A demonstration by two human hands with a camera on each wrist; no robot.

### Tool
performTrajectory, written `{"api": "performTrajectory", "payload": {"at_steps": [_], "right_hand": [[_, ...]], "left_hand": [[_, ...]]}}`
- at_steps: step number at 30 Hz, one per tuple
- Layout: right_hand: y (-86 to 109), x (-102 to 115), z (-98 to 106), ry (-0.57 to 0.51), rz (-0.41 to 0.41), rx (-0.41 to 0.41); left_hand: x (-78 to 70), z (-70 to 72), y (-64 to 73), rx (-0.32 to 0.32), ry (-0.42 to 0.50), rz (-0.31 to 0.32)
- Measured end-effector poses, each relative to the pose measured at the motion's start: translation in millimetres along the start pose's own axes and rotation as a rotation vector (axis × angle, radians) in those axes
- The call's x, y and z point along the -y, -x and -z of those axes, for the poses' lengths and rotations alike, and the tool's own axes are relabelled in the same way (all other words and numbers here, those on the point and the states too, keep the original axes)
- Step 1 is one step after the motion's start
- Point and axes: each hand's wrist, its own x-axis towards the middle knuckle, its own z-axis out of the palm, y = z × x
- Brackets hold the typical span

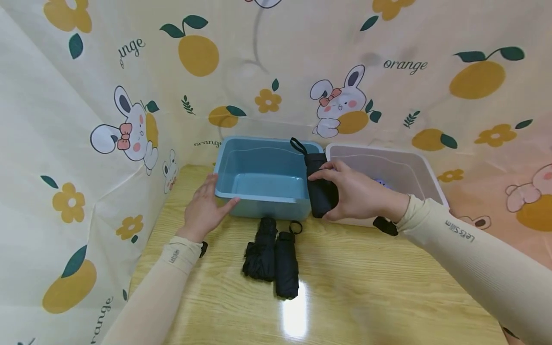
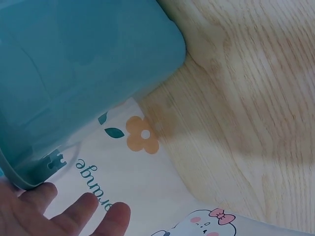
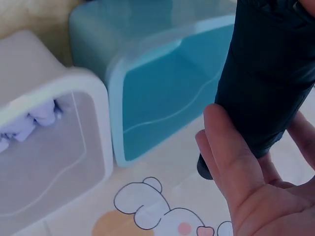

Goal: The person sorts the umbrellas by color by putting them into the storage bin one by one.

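My right hand [image 1: 360,194] grips a folded black umbrella [image 1: 321,194] above the gap between the blue bin [image 1: 263,208] and the white bin [image 1: 431,179]. A wrist loop sticks up from the umbrella's far end. In the right wrist view, the umbrella's dark cloth [image 3: 268,73] lies between thumb and fingers. My left hand [image 1: 204,211] rests against the blue bin's left rim, its fingers fairly straight. On the table in front of the blue bin lie two more folded black umbrellas, a crumpled one [image 1: 260,256] and a neatly wrapped one [image 1: 286,268] with a loop.
Inside the white bin lies something purple [image 3: 42,118], mostly hidden by my right arm in the head view. Both bins stand side by side at the back of a wood-grain table [image 1: 366,287]. Orange-and-rabbit printed cloth [image 1: 267,72] hangs behind and at the sides.
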Motion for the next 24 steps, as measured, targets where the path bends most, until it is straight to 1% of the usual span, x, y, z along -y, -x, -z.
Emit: {"api": "performTrajectory", "payload": {"at_steps": [6,10,16,20,24], "right_hand": [[-29.6,-3.4,12.8,-0.008,-0.034,0.065],[-45.5,-8.1,16.7,-0.023,-0.068,0.089],[-71.6,-14.9,12.5,0.001,-0.063,0.125],[-90.1,-17.6,7.5,0.027,-0.058,0.159],[-110.1,-19.1,1.2,0.067,-0.052,0.216]], "left_hand": [[-0.2,-1.5,1.7,-0.012,-0.011,0.007],[-0.2,-1.8,0.3,-0.020,-0.008,-0.003],[2.4,-2.8,-0.8,-0.020,-0.006,-0.006],[3.4,-3.9,-1.9,-0.030,-0.009,-0.008],[3.5,-3.9,-1.5,-0.030,-0.004,0.003]]}}
